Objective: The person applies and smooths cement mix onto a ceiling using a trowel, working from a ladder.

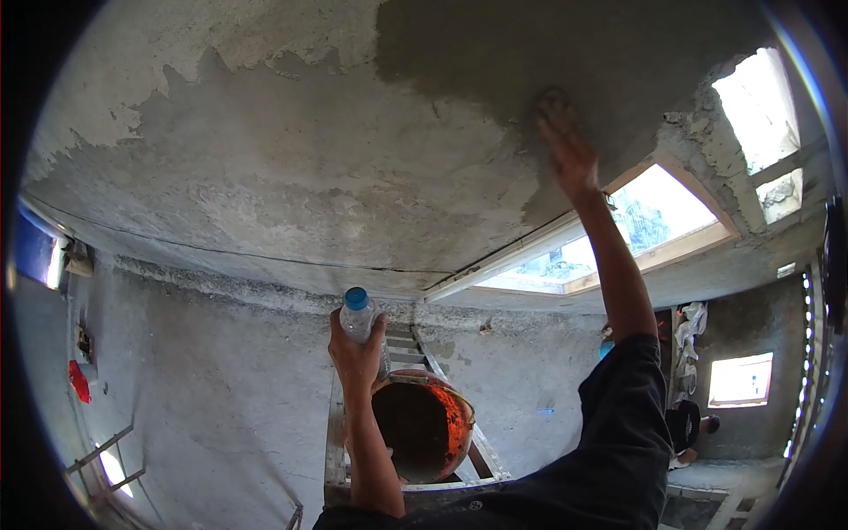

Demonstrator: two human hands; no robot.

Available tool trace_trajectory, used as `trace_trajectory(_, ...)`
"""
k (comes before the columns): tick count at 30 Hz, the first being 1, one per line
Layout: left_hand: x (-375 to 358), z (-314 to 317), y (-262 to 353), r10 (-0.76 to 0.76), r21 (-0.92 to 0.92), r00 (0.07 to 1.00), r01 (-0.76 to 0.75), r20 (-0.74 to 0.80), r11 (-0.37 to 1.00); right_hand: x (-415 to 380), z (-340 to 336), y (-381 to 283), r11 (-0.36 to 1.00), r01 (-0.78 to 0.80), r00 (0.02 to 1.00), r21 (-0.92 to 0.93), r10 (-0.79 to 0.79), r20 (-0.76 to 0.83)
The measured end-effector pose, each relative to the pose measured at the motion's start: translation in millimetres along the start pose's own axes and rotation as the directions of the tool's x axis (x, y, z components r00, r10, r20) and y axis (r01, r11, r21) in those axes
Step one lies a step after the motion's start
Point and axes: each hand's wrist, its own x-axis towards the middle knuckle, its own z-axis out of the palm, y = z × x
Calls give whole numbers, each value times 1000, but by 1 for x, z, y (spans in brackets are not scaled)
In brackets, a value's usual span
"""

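My left hand is wrapped around a clear plastic bottle with a blue cap, held upright. Just below it stands an orange bucket, its inside coated dark grey, on a ladder-like metal frame. My right hand reaches up with fingers stretched out against the plastered wall, at the lower edge of a darker, damp-looking patch. The fingers are blurred by motion. A dark spot shows at the fingertips; whether it is a shadow or a thing under them I cannot make out.
A framed window opening lies right of my right arm, with rough-edged openings beyond. Another person in dark clothes is at the lower right. A red object hangs at the far left, above metal bars.
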Motion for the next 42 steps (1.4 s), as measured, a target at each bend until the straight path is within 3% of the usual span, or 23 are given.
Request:
trace_trajectory(2, 2, 0, -5, -10, -10, 1000, 10, 4, 1000, -59, 44, 17, 980, 188, 971, -61, -176, 163)
trace_trajectory(4, 2, -1, -7, -25, -19, 1000, 25, 7, 1000, -92, 53, -6, 966, 250, 866, 65, -253, 431)
trace_trajectory(5, 2, -2, -5, -31, -19, 1000, 31, 5, 999, -91, 49, -15, 965, 254, 865, 66, -257, 431)
trace_trajectory(7, 3, -1, -4, -38, -16, 999, 38, -2, 999, -82, 39, -27, 964, 142, 940, 223, -202, 275)
trace_trajectory(11, 1, -1, -4, -21, -8, 1000, 21, 13, 1000, -12, -5, -22, 994, 15, 1000, 107, -13, -23)
trace_trajectory(14, 1, -1, -1, -25, -24, 999, 26, 22, 999, -16, 4, 0, 997, -71, 997, 7, 71, -5)
trace_trajectory(16, 1, -2, 1, -18, -38, 1000, 19, 23, 999, -65, 35, 13, 992, 112, 987, -51, -105, 122)
trace_trajectory(18, 1, -3, 4, -55, -11, 998, 55, 14, 998, -102, 52, 8, 976, 187, 948, 113, -209, 241)
trace_trajectory(21, 1, -1, 1, -39, 4, 999, 39, 17, 999, -107, 36, -2, 965, 240, 932, 102, -259, 253)
trace_trajectory(23, -1, 1, -2, -34, 11, 999, 34, 14, 999, -88, 24, 16, 994, 85, 995, 74, -88, 42)
trace_trajectory(25, -1, 1, 0, -10, 16, 1000, 9, 17, 1000, -40, -17, 7, 991, -133, 990, 18, 134, -53)
trace_trajectory(29, 0, 0, -1, -12, 5, 999, 12, 33, 1000, -70, 6, 25, 981, -177, 983, 79, 172, 59)
trace_trajectory(30, 2, 1, -3, -16, 1, 999, 16, 31, 1000, -93, 24, 24, 999, 30, 982, 38, -36, 185)
trace_trajectory(31, 2, 0, -4, -13, 5, 999, 13, 35, 1000, -111, 35, 20, 971, 239, 920, 27, -235, 314)
trace_trajectory(32, 2, 0, -6, -16, 3, 999, 15, 32, 1000, -120, 34, 7, 959, 219, 862, 180, -276, 426)
trace_trajectory(35, 4, 2, -5, -28, -8, 999, 28, 23, 1000, -98, 29, 0, 957, 126, 936, 263, -202, 288)
trace_trajectory(38, 2, -1, -4, -39, 7, 999, 38, 34, 999, -26, -14, -7, 993, 93, 996, 79, -93, -1)
trace_trajectory(40, 3, 1, -3, -27, 7, 999, 27, 42, 1000, 8, -24, 2, 989, 146, 986, -11, -146, -83)
trace_trajectory(42, 3, 0, -7, -12, -14, 999, 12, 35, 1000, -5, -9, 12, 992, 123, 992, -23, -123, -8)
